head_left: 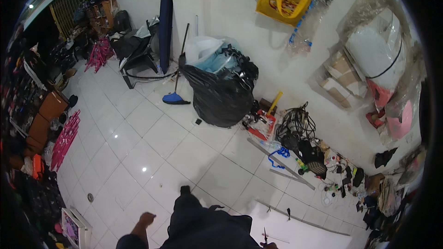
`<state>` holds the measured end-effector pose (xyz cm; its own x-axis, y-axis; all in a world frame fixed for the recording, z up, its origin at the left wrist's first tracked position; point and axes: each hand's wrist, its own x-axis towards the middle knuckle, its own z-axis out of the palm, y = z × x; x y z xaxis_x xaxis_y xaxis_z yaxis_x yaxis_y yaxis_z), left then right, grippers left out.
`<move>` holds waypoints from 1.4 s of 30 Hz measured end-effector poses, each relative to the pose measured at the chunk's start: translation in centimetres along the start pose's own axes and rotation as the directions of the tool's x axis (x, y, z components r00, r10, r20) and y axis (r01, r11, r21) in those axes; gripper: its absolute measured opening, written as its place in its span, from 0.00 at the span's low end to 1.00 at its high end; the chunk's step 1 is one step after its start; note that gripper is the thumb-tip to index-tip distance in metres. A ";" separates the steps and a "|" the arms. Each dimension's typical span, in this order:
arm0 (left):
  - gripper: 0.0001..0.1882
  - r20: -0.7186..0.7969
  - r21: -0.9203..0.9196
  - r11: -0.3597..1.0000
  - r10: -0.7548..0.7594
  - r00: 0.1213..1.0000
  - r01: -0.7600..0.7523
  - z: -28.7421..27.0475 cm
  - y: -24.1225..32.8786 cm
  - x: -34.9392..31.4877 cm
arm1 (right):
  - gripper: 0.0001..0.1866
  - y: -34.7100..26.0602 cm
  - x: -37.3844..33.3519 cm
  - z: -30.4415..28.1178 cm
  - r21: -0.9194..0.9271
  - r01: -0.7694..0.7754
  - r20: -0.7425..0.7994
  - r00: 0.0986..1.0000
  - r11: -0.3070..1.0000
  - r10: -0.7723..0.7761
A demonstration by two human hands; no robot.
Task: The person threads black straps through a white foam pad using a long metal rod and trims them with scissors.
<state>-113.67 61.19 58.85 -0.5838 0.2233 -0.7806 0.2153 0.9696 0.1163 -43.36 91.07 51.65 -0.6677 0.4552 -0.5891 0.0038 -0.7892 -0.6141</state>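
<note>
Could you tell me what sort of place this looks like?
Probably a storeroom or shop back room: a stuffed black rubbish bag on the white tiled floor, bags and wrapped goods hanging on the wall, tangled cables along it.

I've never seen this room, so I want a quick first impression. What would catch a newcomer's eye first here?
Probably the bulging black rubbish bag standing on the white tiled floor against the wall, with a blue broom beside it. Above it a bright yellow bag hangs on the wall. At the bottom edge, the person's left hand hangs empty, while the right hand is barely visible beside a white board.
</note>
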 end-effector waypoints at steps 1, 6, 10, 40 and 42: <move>0.24 0.109 -0.152 0.988 -0.026 0.994 0.042 -0.3 -1.3 -0.5 | 0.15 -2.6 2.6 2.0 -0.281 -0.231 -0.224 0.960 0.931 0.171; 0.10 0.246 -0.589 0.759 -0.159 0.956 0.277 -3.4 -5.9 0.9 | 0.21 -12.5 16.5 9.1 -0.657 -0.675 -0.683 0.721 0.335 0.113; 0.21 0.063 -0.445 0.896 0.033 0.997 -0.001 -11.8 -10.6 5.3 | 0.36 -17.9 26.8 22.9 -0.741 -0.563 -0.636 0.763 0.367 -0.114; 0.20 -0.284 0.423 0.441 0.894 0.346 -0.791 -31.3 92.2 31.0 | 0.24 -66.8 86.7 25.6 -0.893 -0.101 -0.408 0.595 0.439 -0.692; 0.24 -0.305 0.493 0.470 0.881 0.361 -0.732 -31.1 92.4 32.0 | 0.23 -67.1 86.6 24.9 -0.879 -0.088 -0.417 0.621 0.469 -0.664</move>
<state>-136.83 161.08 63.69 -0.2598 0.9656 0.0081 0.9143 0.2433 0.3238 -119.91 173.21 54.94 -0.1067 0.9785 -0.1765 0.7147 -0.0479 -0.6978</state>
